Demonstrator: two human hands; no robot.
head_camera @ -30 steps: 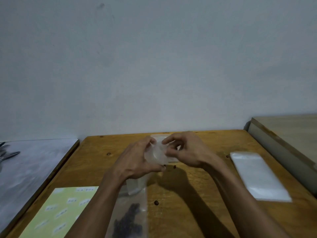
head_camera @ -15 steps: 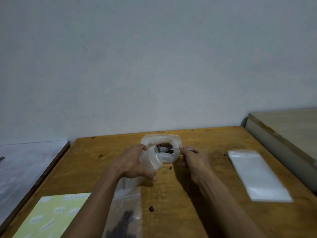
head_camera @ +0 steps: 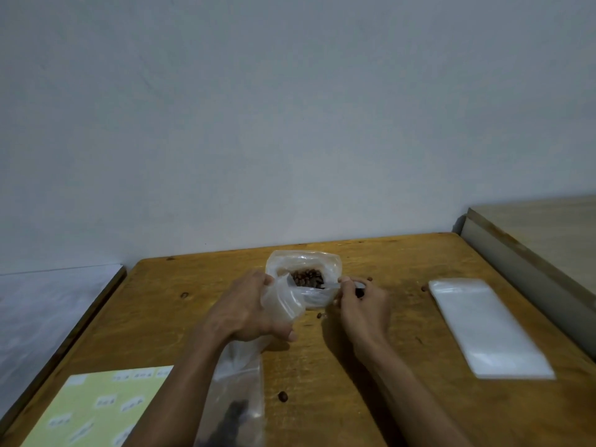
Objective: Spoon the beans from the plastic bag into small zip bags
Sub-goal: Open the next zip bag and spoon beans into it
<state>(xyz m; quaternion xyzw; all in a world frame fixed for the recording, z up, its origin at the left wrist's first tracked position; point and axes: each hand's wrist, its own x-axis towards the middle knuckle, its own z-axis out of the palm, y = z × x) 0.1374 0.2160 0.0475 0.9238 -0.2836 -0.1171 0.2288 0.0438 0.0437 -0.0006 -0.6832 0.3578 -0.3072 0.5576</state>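
Observation:
A clear plastic bag point(head_camera: 332, 262) stands open on the wooden table point(head_camera: 371, 398), with brown beans point(head_camera: 308, 277) inside. My left hand point(head_camera: 248, 308) grips the open mouth of a small zip bag point(head_camera: 283, 301), right in front of the bean bag. The zip bag runs down along my forearm and has dark beans in its lower end point(head_camera: 237, 414). My right hand point(head_camera: 361, 304) pinches the handle of a thin pale spoon point(head_camera: 325, 286), which reaches into the bean bag.
A stack of empty zip bags point(head_camera: 487, 330) lies at the right. A yellow-green sticker sheet point(head_camera: 96, 411) sits at the front left. Loose beans point(head_camera: 283, 396) dot the table. A grey surface point(head_camera: 48, 311) adjoins on the left, and a pale wooden top point(head_camera: 548, 227) on the right.
My hands, close together over the bag a second ago, have parted. The bean bag's open mouth now shows, and my right hand has moved to its right edge with the spoon.

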